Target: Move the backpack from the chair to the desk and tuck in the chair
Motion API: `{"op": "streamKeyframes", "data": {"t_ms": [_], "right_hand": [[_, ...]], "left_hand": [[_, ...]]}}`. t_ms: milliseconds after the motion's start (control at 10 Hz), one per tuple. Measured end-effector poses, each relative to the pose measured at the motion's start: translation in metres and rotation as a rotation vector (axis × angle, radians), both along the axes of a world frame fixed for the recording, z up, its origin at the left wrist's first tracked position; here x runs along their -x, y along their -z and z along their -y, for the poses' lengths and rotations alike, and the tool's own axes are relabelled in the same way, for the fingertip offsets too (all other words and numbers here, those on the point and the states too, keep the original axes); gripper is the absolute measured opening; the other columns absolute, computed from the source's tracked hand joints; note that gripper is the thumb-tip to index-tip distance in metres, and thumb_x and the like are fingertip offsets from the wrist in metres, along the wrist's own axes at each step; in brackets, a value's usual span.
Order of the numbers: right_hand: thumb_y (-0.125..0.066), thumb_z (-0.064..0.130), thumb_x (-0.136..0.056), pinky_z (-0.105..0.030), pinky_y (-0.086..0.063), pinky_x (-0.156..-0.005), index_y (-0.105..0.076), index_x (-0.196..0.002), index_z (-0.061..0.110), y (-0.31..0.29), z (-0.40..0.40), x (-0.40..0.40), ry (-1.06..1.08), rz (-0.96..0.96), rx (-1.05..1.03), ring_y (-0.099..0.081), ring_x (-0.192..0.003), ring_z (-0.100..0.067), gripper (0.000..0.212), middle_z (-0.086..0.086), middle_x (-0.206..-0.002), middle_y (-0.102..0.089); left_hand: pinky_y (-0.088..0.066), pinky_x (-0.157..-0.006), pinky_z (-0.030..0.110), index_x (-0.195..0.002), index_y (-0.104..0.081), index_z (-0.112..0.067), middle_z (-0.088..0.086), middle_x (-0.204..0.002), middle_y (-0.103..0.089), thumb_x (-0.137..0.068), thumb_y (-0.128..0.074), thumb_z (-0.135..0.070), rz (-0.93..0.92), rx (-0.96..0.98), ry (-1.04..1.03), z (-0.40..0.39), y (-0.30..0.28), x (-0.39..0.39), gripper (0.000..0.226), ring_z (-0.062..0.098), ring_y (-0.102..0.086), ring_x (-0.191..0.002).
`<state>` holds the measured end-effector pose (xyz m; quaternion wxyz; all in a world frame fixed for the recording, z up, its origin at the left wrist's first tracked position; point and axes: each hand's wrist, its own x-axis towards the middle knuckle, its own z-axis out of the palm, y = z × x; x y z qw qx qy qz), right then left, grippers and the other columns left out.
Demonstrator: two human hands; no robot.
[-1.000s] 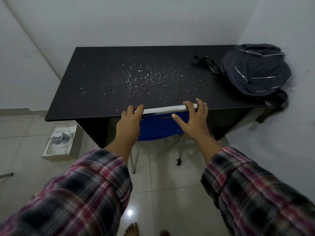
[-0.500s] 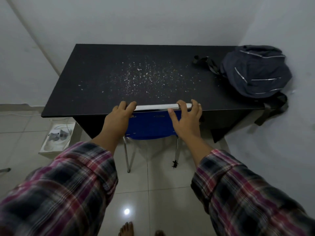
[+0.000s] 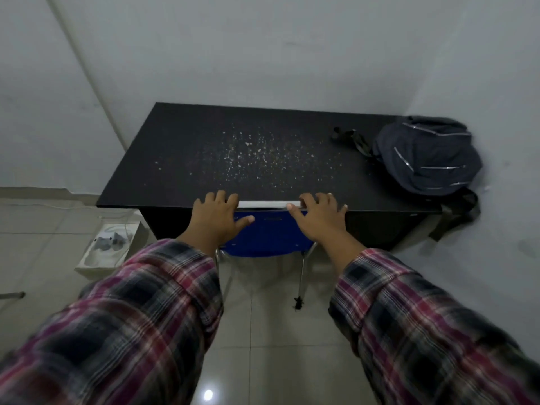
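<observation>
A dark blue backpack (image 3: 423,159) with grey zip lines lies on the right end of the black desk (image 3: 181,159), against the wall, with one strap hanging over the desk's front corner. The blue chair (image 3: 268,235) stands pushed in under the desk's front edge, its white top rail level with that edge. My left hand (image 3: 216,220) lies over the left end of the chair back, fingers over the rail and thumb on the blue panel. My right hand (image 3: 318,220) holds the right end the same way, fingers spread.
White specks are scattered across the middle of the desk top. An open white box (image 3: 108,252) with small grey items sits on the tiled floor left of the desk. White walls close in behind and on the right. The chair's metal legs (image 3: 301,273) stand on the tiles.
The chair has slid further under the desk with both hands on its back. My fingers have spread flatter over the top rail. The backpack has not moved.
</observation>
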<state>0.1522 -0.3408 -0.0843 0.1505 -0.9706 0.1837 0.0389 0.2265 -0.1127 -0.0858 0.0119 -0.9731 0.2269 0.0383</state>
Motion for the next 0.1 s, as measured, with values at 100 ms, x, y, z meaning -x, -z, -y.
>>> {"op": "streamKeyframes", "data": {"t_ms": [100], "right_hand": [[-0.019, 0.066, -0.094, -0.059, 0.001, -0.119, -0.024, -0.152, 0.016, -0.0326, -0.0046, -0.0070, -0.023, 0.039, 0.000, -0.005, -0.151, -0.025, 0.077, -0.008, -0.162, -0.020]], "left_hand": [[-0.030, -0.112, 0.052, -0.134, -0.048, -0.016, 0.013, -0.144, -0.044, -0.092, -0.020, -0.069, -0.013, 0.011, 0.020, 0.0082, -0.0333, -0.0027, 0.073, 0.033, -0.039, -0.134]]}}
